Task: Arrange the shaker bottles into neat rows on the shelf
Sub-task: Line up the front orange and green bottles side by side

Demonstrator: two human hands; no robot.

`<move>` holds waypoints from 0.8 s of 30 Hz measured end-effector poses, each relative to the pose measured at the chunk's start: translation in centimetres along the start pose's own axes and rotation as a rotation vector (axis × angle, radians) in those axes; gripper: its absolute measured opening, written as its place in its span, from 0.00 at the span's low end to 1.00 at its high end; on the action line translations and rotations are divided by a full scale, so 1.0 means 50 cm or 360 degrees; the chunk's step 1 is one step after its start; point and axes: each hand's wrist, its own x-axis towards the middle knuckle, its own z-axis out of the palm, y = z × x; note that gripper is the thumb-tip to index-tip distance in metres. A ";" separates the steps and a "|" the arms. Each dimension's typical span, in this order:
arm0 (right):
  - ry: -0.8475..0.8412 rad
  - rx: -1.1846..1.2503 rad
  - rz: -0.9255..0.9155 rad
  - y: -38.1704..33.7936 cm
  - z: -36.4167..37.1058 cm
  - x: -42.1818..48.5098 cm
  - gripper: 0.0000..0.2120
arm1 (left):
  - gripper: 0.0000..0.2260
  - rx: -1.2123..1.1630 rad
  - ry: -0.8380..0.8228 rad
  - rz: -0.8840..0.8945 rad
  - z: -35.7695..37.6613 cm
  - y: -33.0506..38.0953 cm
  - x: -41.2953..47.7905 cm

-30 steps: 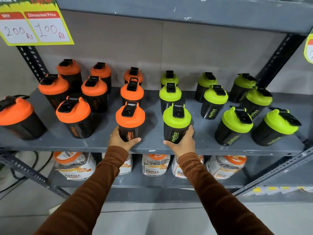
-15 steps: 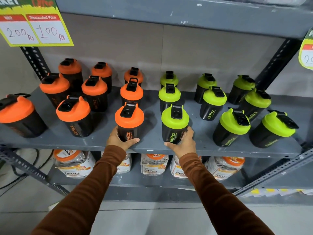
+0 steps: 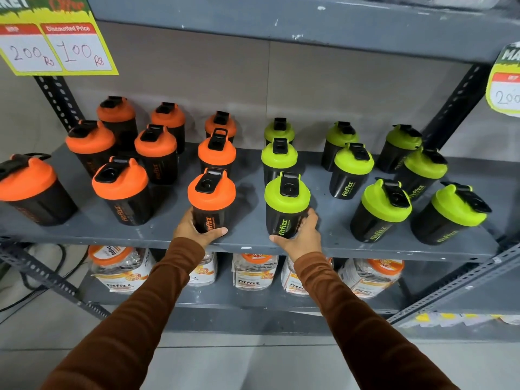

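Note:
Black shaker bottles stand on a grey shelf, several with orange lids on the left half and several with green lids on the right half. My left hand wraps the base of the front orange-lidded bottle near the shelf's front edge. The front green-lidded bottle beside it is gripped low by my right hand. Both bottles stand upright on the shelf. Behind each one, two more bottles of the same colour form a column. An orange-lidded bottle stands apart at the far left.
Price cards hang from the upper shelf at top left and at the right edge. Clear jars with orange lids fill the shelf below. Slotted metal uprights and diagonal braces frame the rack.
Both hands have stayed on the same two front bottles. The bottles have shifted very slightly on the shelf, and the camera view has drifted a little.

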 end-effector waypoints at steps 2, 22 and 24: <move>-0.0004 -0.0021 -0.0016 0.001 0.001 -0.001 0.50 | 0.30 0.0016 -0.0021 0.0018 -0.001 0.002 -0.002; -0.0049 -0.0019 0.0032 0.004 0.001 0.004 0.48 | 0.30 0.0132 -0.0029 -0.0006 -0.003 0.000 -0.005; -0.0050 -0.0035 0.0016 0.004 0.001 0.005 0.48 | 0.30 0.0124 -0.0063 -0.0005 -0.004 0.000 -0.004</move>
